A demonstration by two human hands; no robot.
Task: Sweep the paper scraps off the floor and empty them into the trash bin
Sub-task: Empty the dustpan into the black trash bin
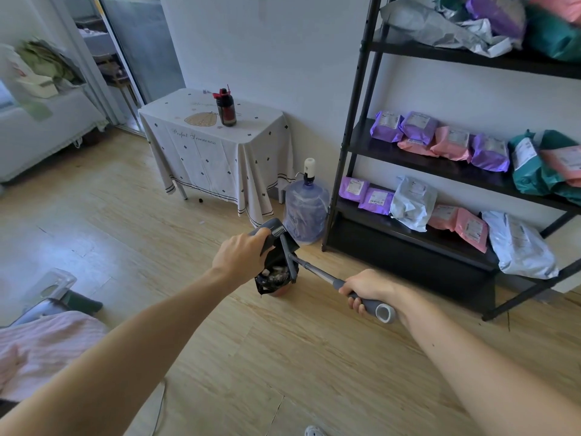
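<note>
A small trash bin [278, 292] lined with a black bag stands on the wooden floor in the middle of the view, with pale paper scraps [275, 272] showing inside. My left hand [240, 254] grips a grey dustpan [273, 236], tipped right over the bin's mouth. My right hand [366, 292] is closed around the grey grip of a broom handle [317, 272]. The metal shaft runs up-left to a narrow broom head [289, 259], which rests against the dustpan above the bin.
A big blue water jug [306, 212] with a pump stands just behind the bin. A black shelf rack [440, 171] with parcels fills the right. A cloth-covered table [217, 155] with a dark bottle is behind. A pink cloth [53, 344] lies at the lower left.
</note>
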